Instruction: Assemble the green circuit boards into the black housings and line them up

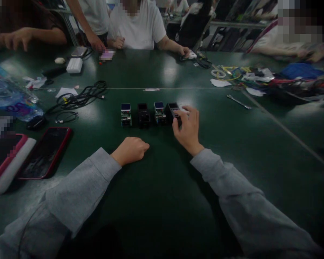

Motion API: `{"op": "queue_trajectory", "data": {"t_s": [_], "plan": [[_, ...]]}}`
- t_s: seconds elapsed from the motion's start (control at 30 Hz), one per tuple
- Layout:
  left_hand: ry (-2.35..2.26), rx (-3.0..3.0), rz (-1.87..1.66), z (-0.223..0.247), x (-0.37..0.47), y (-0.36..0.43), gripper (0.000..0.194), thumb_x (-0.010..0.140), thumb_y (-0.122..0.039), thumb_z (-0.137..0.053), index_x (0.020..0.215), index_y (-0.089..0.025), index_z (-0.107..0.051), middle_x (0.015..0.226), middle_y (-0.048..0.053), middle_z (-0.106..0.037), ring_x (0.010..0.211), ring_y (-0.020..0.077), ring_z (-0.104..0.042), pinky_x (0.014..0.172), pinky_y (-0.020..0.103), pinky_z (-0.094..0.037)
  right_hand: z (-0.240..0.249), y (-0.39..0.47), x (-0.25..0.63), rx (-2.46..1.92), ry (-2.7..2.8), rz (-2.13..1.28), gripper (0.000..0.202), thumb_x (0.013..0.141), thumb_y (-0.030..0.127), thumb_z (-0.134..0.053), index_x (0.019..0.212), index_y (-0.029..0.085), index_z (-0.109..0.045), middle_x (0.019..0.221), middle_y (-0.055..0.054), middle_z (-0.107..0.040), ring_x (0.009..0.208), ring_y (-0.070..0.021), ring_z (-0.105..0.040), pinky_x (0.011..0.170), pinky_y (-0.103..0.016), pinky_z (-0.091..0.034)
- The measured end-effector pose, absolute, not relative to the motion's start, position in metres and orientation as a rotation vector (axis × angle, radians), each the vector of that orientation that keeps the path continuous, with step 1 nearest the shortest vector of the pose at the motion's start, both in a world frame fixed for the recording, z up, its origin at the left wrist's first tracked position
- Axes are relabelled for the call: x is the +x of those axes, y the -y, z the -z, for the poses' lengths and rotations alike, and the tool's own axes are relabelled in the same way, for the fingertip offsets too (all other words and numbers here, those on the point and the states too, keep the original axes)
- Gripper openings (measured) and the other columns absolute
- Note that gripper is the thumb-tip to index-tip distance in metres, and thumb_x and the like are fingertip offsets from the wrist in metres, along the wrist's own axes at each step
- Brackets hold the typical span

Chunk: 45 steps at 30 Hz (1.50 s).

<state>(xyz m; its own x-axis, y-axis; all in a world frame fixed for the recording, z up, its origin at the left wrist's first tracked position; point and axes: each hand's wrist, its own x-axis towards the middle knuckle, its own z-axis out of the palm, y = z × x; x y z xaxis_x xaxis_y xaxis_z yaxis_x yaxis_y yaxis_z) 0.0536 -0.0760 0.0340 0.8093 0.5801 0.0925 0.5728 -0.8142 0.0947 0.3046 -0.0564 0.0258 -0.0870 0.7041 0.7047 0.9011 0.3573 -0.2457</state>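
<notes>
My left hand (pixel 131 150) rests on the green table as a closed fist, with nothing seen in it. My right hand (pixel 188 130) has its fingers curved and apart, its fingertips at the right side of a black handheld case with a small screen (pixel 173 106). Whether it grips the case I cannot see clearly. A pale piece (pixel 184 109) shows partly behind the fingers. To the left, in a row, stand a bare green circuit board with a screen (pixel 160 112), another black case (pixel 144 114) and a second circuit board with a screen (pixel 126 115).
At left lie a red-edged phone (pixel 50 151), a plastic bottle (pixel 12 91) and black cables (pixel 83 95). A wrench (pixel 239 102) lies at right, with a heap of wires (pixel 286 81) beyond. Other people sit or stand around the table's far side.
</notes>
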Motion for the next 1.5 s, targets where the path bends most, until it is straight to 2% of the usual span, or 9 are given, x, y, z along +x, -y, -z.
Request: {"op": "queue_trajectory", "data": {"t_s": [0.27, 0.53, 0.77, 0.9, 1.03, 1.13, 1.3, 1.4, 1.5], "plan": [[-0.920, 2.897, -0.199, -0.033, 0.052, 0.076, 0.028, 0.086, -0.007, -0.043, 0.069, -0.015, -0.063, 0.063, 0.002, -0.060, 0.058, 0.0123, -0.054, 0.052, 0.024, -0.038, -0.013, 0.040, 0.318, -1.481, 1.685, 0.041, 0.029, 0.094, 0.028, -0.047, 0.119, 0.018, -0.059, 0.116, -0.013, -0.059, 0.104, -0.0257, -0.059, 0.091, -0.045, -0.051], [-0.935, 2.881, -0.173, -0.036, 0.053, 0.077, 0.027, 0.086, -0.007, -0.043, 0.067, -0.014, -0.062, 0.063, 0.002, -0.059, 0.056, 0.0118, -0.052, 0.052, 0.024, -0.037, -0.007, 0.035, 0.326, -1.564, 1.628, 0.136, 0.044, 0.099, 0.047, -0.043, 0.131, 0.018, -0.054, 0.124, -0.016, -0.055, 0.119, -0.0316, -0.049, 0.102, -0.055, -0.042], [-0.953, 2.899, -0.165, -0.034, 0.053, 0.077, 0.028, 0.087, -0.009, -0.043, 0.071, -0.015, -0.065, 0.066, 0.003, -0.061, 0.060, 0.0138, -0.054, 0.053, 0.025, -0.037, -0.001, 0.029, 0.332, -1.572, 1.549, 0.027, 0.035, 0.099, 0.039, -0.039, 0.117, 0.018, -0.061, 0.112, -0.015, -0.058, 0.108, -0.0289, -0.056, 0.098, -0.053, -0.045], [-0.970, 2.887, -0.139, -0.034, 0.052, 0.076, 0.029, 0.087, -0.009, -0.042, 0.073, -0.016, -0.066, 0.067, 0.003, -0.062, 0.061, 0.0143, -0.055, 0.054, 0.026, -0.038, 0.003, 0.025, 0.337, -1.651, 1.397, 0.045, 0.042, 0.099, 0.049, -0.036, 0.110, 0.018, -0.062, 0.111, -0.015, -0.058, 0.109, -0.0295, -0.056, 0.100, -0.053, -0.044], [-0.998, 2.888, -0.141, -0.033, 0.052, 0.076, 0.028, 0.087, -0.011, -0.042, 0.072, -0.016, -0.065, 0.069, 0.004, -0.063, 0.062, 0.0143, -0.055, 0.054, 0.026, -0.037, 0.004, 0.024, 0.340, -1.627, 1.421, 0.091, 0.052, 0.093, 0.059, -0.048, 0.123, 0.016, -0.055, 0.120, -0.016, -0.056, 0.115, -0.0300, -0.053, 0.102, -0.052, -0.044], [-0.994, 2.906, -0.150, -0.031, 0.052, 0.075, 0.027, 0.087, -0.011, -0.043, 0.071, -0.016, -0.064, 0.069, 0.003, -0.063, 0.062, 0.0142, -0.055, 0.053, 0.026, -0.036, 0.002, 0.020, 0.335, -1.630, 1.537, 0.100, 0.059, 0.090, 0.053, -0.056, 0.132, 0.012, -0.049, 0.125, -0.019, -0.055, 0.119, -0.0316, -0.052, 0.103, -0.053, -0.044], [-0.969, 2.907, -0.220, -0.029, 0.049, 0.076, 0.030, 0.089, -0.010, -0.041, 0.070, -0.015, -0.063, 0.066, 0.003, -0.060, 0.059, 0.0122, -0.053, 0.053, 0.025, -0.037, -0.006, 0.059, 0.332, -1.674, 1.744, 0.091, 0.061, 0.097, 0.043, -0.041, 0.144, 0.004, -0.037, 0.129, -0.024, -0.052, 0.123, -0.0364, -0.050, 0.102, -0.059, -0.045], [-0.968, 2.906, -0.231, -0.029, 0.049, 0.077, 0.029, 0.089, -0.010, -0.042, 0.070, -0.015, -0.063, 0.067, 0.003, -0.061, 0.060, 0.0125, -0.053, 0.053, 0.024, -0.037, -0.012, 0.144, 0.366, -1.623, 1.948, 0.015, 0.063, 0.096, 0.051, -0.043, 0.148, 0.015, -0.037, 0.129, -0.020, -0.053, 0.117, -0.0372, -0.055, 0.096, -0.062, -0.049], [-0.950, 2.902, -0.241, -0.030, 0.049, 0.078, 0.028, 0.089, -0.010, -0.043, 0.071, -0.015, -0.063, 0.066, 0.003, -0.061, 0.059, 0.0124, -0.053, 0.053, 0.024, -0.038, -0.025, 0.232, 0.421, -1.706, 1.884, -0.066, 0.064, 0.084, 0.061, -0.057, 0.144, 0.043, -0.044, 0.121, -0.012, -0.060, 0.101, -0.0394, -0.062, 0.083, -0.066, -0.054]]}}
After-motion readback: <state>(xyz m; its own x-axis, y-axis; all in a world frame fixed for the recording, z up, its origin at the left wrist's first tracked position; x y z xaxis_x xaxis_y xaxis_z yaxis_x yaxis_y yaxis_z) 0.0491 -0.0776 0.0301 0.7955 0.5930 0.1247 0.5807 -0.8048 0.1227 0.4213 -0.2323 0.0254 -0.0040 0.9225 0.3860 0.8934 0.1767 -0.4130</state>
